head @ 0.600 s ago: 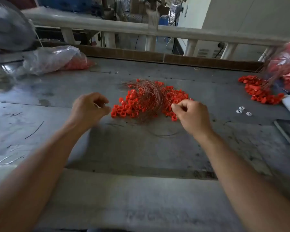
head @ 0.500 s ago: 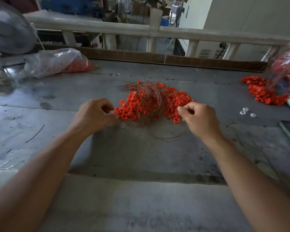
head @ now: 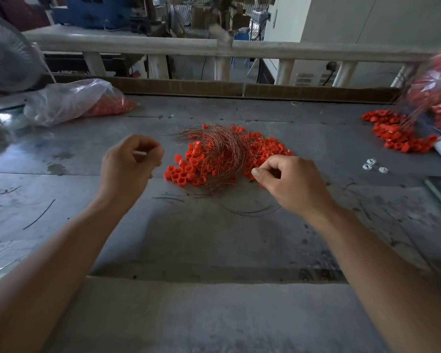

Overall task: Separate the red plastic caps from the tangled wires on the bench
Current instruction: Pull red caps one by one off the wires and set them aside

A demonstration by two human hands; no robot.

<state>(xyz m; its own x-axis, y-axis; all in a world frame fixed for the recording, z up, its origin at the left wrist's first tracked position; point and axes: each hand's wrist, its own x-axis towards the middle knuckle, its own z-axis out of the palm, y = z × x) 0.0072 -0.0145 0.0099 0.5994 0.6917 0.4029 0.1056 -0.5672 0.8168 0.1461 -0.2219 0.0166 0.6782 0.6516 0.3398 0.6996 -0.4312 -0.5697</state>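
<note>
A pile of red plastic caps (head: pixel 186 171) lies mid-bench, tangled with a bundle of thin coppery wires (head: pixel 222 149) that arches over it. My left hand (head: pixel 130 166) hovers just left of the pile, apart from it. Its fingers are curled round a small white piece (head: pixel 140 153). My right hand (head: pixel 290 182) is at the pile's right edge, thumb and forefinger pinched together on thin wire there. Whatever lies under its fingers is hidden.
A second heap of red caps (head: pixel 397 135) lies at the right, below a blurred bag of caps and wires (head: pixel 435 90). Three small white pieces (head: pixel 372 165) sit nearby. A clear plastic bag with caps (head: pixel 74 100) and a fan (head: pixel 5 59) stand at the left. Loose wires (head: pixel 250 211) lie near me.
My left hand has drawn back to the left, off the pile's edge it was touching. My right hand stays pinched at the right edge.
</note>
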